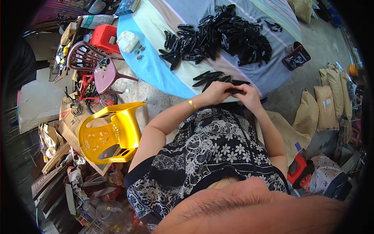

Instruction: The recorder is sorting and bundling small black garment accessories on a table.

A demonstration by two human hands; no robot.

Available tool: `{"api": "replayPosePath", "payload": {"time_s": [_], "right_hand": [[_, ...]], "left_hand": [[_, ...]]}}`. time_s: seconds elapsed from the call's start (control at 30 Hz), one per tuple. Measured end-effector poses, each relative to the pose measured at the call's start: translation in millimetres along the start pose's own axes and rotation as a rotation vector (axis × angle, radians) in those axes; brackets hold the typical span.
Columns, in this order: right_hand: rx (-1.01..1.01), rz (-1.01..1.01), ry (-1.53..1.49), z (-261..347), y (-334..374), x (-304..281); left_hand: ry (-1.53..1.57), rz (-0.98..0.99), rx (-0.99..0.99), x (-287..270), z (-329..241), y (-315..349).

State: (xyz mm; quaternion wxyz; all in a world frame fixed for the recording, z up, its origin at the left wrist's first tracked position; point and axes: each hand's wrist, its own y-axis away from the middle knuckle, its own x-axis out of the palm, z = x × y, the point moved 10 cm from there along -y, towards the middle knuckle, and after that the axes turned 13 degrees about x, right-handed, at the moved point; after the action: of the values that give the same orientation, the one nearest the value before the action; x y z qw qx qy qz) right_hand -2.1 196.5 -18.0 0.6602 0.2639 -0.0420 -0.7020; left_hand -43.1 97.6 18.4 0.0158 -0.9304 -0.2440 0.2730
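Note:
At the near edge of a cloth-covered table point(161, 78), my left hand point(215, 93) and my right hand point(250, 97) meet around a slim black plastic piece point(233, 91). Fingertips of both hands are closed on it, and they partly hide its shape. Just beyond my fingers lie several similar long black pieces point(201, 79), with one more dark piece point(240, 82) right by my right fingers. A large heap of glossy black pieces point(230, 37) spreads over the far middle of the table.
A phone point(296, 58) sits at the table's right edge. On the left are a crumpled white packet point(127, 41), small brown bits point(139, 57) and a blue box point(127, 7). Yellow point(113, 134) and pink point(105, 76) chairs stand left; tan sacks point(325, 105) stand right.

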Motion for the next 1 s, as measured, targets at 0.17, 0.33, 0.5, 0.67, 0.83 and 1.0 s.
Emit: {"api": "replayPosePath", "payload": {"time_s": [0.17,0.33,0.5,0.67,0.83,1.0], "right_hand": [[-0.019,0.017,-0.054,-26.9,-61.5,-43.9],[0.054,-0.68,0.264,-33.8,-100.3,-114.6],[0.245,-0.684,0.391,-36.2,-115.2,-103.9],[0.214,-0.714,0.283,-38.7,-101.2,-108.6],[0.006,-0.661,0.048,-32.9,-79.2,-112.1],[-0.14,-0.633,-0.163,15.7,-30.2,-96.1]], "left_hand": [[-0.192,-0.051,0.119,4.7,27.8,-36.8],[-0.577,0.067,0.082,21.6,52.3,-66.2],[-0.258,-0.44,-0.266,-19.4,97.7,-105.5],[-0.316,-0.49,-0.372,-20.0,125.5,-119.1],[-0.057,-0.528,-0.342,-20.1,131.7,-114.0],[0.791,-0.397,-0.349,6.3,102.7,-85.1]]}}
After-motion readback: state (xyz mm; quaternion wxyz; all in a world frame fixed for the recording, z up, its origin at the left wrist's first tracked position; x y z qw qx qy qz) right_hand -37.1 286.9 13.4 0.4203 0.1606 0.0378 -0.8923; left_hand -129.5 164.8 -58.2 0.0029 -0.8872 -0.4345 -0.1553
